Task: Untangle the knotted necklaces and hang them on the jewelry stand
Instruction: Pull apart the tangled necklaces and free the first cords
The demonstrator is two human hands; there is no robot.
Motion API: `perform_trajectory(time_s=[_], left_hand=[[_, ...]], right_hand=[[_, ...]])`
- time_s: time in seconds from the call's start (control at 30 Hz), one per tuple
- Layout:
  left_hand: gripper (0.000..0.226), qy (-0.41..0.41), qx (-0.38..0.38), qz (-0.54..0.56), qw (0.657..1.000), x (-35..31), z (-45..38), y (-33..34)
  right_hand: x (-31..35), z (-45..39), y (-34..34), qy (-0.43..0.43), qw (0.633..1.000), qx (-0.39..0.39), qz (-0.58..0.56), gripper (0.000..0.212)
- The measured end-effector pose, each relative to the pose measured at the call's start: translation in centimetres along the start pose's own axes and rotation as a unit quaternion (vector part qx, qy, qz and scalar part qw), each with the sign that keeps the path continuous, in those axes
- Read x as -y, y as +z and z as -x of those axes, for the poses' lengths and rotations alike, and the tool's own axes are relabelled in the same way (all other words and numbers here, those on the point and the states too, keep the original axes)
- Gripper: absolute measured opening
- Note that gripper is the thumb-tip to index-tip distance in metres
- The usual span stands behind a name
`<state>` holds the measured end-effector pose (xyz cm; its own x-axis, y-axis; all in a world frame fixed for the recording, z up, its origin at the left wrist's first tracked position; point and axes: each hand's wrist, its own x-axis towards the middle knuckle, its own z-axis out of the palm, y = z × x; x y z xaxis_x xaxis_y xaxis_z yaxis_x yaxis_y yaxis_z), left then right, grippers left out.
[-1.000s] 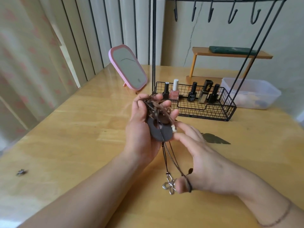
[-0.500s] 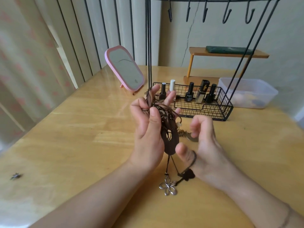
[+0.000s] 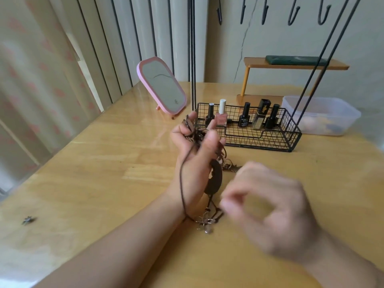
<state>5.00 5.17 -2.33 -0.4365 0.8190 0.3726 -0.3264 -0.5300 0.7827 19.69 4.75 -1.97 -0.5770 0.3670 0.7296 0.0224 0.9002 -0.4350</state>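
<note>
on table (image 3: 104, 173), necklaces (image 3: 214, 179) dangling vertically

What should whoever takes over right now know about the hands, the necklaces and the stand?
Left hand: grips the knotted necklaces above the table; one cord loops round its wrist, pendants dangle below.
Right hand: blurred, fingers curled near the hanging cords; whether it holds one is unclear.
Jewelry stand: behind the hands, visible hooks bare.
Done: nothing hung.
Left: work the knot apart, then hang each necklace.
</note>
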Motion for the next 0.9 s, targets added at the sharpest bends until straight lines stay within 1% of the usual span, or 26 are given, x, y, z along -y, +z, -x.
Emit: perform_trajectory(time_s=[0.03,0.07,0.1,0.13,0.17,0.2,0.27,0.3,0.33,0.4,0.43,0.5,0.53,0.63,0.67,0.73,0.8,0.83,0.9], left_hand=[[0.035,-0.048,-0.03,0.054,0.997,-0.6,0.1,0.2],[0.04,-0.077,-0.028,0.09,0.993,-0.8,0.2,0.1],[0.045,-0.1,-0.011,0.122,0.987,-1.2,0.3,0.2],[0.044,-0.109,0.019,0.108,0.988,-1.4,0.6,0.0],[0.047,-0.119,0.041,0.101,0.987,-1.7,0.7,0.1],[0.058,-0.129,0.056,0.09,0.986,-1.8,0.9,0.1],[0.077,-0.089,0.081,0.084,0.989,-2.1,1.5,0.3],[0.079,-0.065,0.089,0.077,0.991,-2.3,1.5,0.8],[0.071,-0.047,0.077,0.045,0.995,-2.4,1.5,1.2],[0.043,-0.051,0.051,0.018,0.997,-2.5,1.2,1.5],[0.041,-0.044,0.055,-0.001,0.998,-2.4,1.1,1.4],[0.059,-0.025,0.128,-0.009,0.991,-1.5,1.1,0.7],[0.063,-0.028,0.152,0.002,0.988,-1.3,1.1,0.3],[0.063,-0.043,0.17,0.003,0.985,-1.3,0.7,-0.6],[0.063,-0.047,0.171,-0.001,0.984,-1.3,0.6,-0.7],[0.063,-0.055,0.186,-0.014,0.981,-1.3,0.4,-1.0],[0.054,-0.068,0.191,-0.034,0.979,-1.4,0.3,-1.4],[0.046,-0.075,0.187,-0.04,0.979,-1.4,0.3,-1.5],[0.037,-0.088,0.174,-0.039,0.98,-1.4,0.1,-1.6]], right_hand=[[-0.4,0.0,-0.1,0.086,0.993,-0.065,-0.039,0.012],[-0.9,-0.2,-0.2,0.179,0.974,-0.117,-0.076,0.025],[-1.2,-0.4,-0.1,0.266,0.95,-0.123,-0.107,0.046],[-1.6,-0.7,0.0,0.335,0.928,-0.086,-0.139,0.067],[-2.0,-0.9,0.2,0.374,0.91,-0.038,-0.177,0.084],[-2.2,-1.0,0.4,0.388,0.893,0.002,-0.226,0.091],[-2.1,-1.3,0.7,0.391,0.861,0.045,-0.322,0.081],[-1.9,-1.3,0.8,0.388,0.851,0.056,-0.348,0.073],[-1.7,-1.4,0.8,0.389,0.845,0.058,-0.363,0.067],[-1.7,-1.3,0.6,0.413,0.832,0.043,-0.367,0.059],[-1.8,-1.2,0.4,0.427,0.827,0.036,-0.363,0.055],[-2.3,-1.2,-0.3,0.438,0.828,0.036,-0.347,0.049],[-2.5,-1.2,-0.8,0.441,0.829,0.037,-0.341,0.045],[-3.4,-1.3,-3.0,0.434,0.818,0.008,-0.377,0.023],[-3.5,-1.3,-3.7,0.423,0.817,0.001,-0.391,0.022],[-3.6,-1.4,-4.4,0.403,0.835,0.008,-0.374,0.025],[-3.3,-1.4,-4.4,0.393,0.867,0.012,-0.306,0.02],[-3.2,-1.4,-4.3,0.391,0.875,0.004,-0.286,0.022],[-3.2,-1.5,-4.3,0.398,0.873,-0.019,-0.28,0.027]])
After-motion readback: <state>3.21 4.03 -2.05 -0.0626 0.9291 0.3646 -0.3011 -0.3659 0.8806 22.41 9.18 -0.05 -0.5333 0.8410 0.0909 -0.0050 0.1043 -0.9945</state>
